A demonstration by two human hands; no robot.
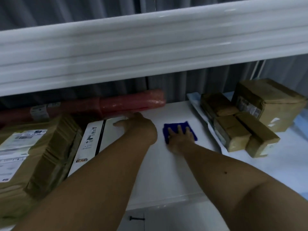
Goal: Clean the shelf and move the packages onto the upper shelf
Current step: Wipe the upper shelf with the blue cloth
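Note:
My right hand [180, 135] presses flat, fingers spread, on a blue cloth [175, 126] lying on the white lower shelf [166, 172]. My left hand [133, 123] reaches to the far edge of a flat white box [90, 140], its fingers resting on the box's top; whether they curl over the edge is hidden. Behind it lies a long red wrapped roll [133, 102]. A big brown taped package [30, 157] fills the left. Several brown taped parcels [240, 130] sit at the right. The white upper shelf [150, 52] spans the view above.
A larger brown box [268, 104] stands at the back right, on a white-blue mailer [198, 104]. Grey curtain hangs behind the shelves. A black screw [136, 218] shows in the shelf's front panel below the edge.

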